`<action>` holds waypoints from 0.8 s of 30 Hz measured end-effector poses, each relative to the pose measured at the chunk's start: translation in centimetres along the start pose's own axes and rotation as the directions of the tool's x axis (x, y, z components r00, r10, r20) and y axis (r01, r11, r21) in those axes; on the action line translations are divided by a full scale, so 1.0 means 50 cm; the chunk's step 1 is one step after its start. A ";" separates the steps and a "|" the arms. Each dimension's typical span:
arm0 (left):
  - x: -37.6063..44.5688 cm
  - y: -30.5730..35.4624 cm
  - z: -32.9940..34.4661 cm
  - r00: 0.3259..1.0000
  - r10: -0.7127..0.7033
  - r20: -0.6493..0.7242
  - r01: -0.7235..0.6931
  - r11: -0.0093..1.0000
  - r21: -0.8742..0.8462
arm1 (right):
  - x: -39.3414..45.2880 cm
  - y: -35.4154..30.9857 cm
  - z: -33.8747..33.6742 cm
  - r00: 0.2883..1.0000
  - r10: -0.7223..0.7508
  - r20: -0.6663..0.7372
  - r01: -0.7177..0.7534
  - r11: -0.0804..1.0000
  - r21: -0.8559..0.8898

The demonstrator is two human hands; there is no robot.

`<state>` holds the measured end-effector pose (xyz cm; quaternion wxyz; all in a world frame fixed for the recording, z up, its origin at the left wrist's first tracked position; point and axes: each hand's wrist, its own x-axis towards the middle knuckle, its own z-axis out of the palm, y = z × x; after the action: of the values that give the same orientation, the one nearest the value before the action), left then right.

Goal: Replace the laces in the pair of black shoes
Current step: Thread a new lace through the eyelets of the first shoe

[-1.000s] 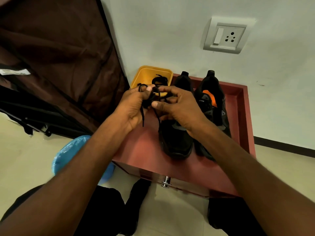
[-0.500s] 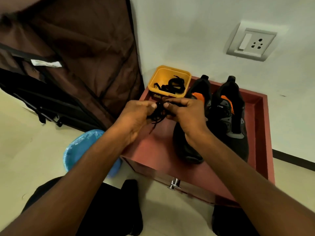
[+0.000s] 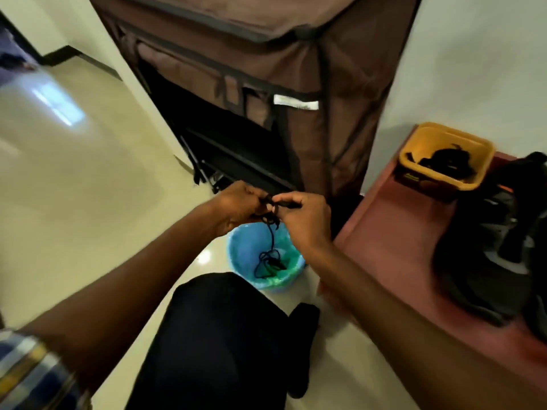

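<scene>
Head view — both hands [image 3: 236, 207] [image 3: 305, 220] pinch black lace [image 3: 270, 232]; label [image 3: 296, 102] unreadable.

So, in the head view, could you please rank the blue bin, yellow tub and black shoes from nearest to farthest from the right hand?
1. Blue bin, just below the right hand.
2. Yellow tub, up to the right.
3. Black shoes, far right.

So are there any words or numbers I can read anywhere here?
None can be read.
White tag on the brown fabric wardrobe: faint print, too blurred to read.
Dark label on the side of the yellow tub: orange marks, too small and blurred to read.
</scene>
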<state>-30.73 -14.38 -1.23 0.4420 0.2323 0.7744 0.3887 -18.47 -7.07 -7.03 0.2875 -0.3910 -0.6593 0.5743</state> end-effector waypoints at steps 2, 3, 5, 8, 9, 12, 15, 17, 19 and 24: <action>0.021 -0.046 -0.018 0.997 -0.015 -0.075 0.017 1.000 0.018 | 0.015 0.025 0.052 0.999 0.026 0.033 -0.024 0.997 -0.071; 0.030 -0.067 -0.021 0.994 -0.030 -0.107 0.033 0.999 0.027 | 0.024 0.039 0.075 0.997 0.059 0.054 -0.052 0.992 -0.111; 0.056 -0.107 -0.019 0.987 -0.051 -0.150 0.058 0.997 0.043 | 0.042 0.068 0.110 0.988 0.129 0.087 -0.110 0.974 -0.201; 0.096 -0.154 -0.011 0.984 -0.080 -0.156 0.098 0.989 0.107 | 0.064 0.117 0.136 0.977 0.194 0.090 -0.151 0.923 -0.353; 0.106 -0.167 -0.009 0.985 -0.090 -0.147 0.114 0.980 0.162 | 0.068 0.129 0.140 0.973 0.206 0.100 -0.150 0.904 -0.400; 0.098 -0.165 -0.002 0.992 -0.069 -0.103 0.104 0.916 0.386 | 0.067 0.143 0.137 0.951 0.254 0.178 -0.136 0.857 -0.496; 0.071 -0.138 0.001 0.992 -0.043 -0.117 0.093 0.880 0.465 | 0.047 0.125 0.113 0.956 0.221 0.191 -0.097 0.856 -0.507; 0.047 -0.110 -0.002 0.990 0.009 -0.142 0.058 0.887 0.458 | 0.030 0.102 0.091 0.975 0.169 0.146 -0.087 0.888 -0.451; 0.016 -0.070 -0.002 0.976 0.123 -0.181 -0.038 0.909 0.414 | 0.008 0.064 0.054 0.989 0.105 0.102 -0.066 0.942 -0.330; -0.100 0.056 0.073 0.869 0.470 -0.158 -0.435 0.876 0.209 | -0.042 -0.059 -0.116 0.998 -0.050 -0.026 0.050 0.999 0.008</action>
<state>-25.01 -14.80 2.45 0.2355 0.4027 0.7689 0.4373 -13.10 -5.89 -2.98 0.3122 -0.3806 -0.6624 0.5647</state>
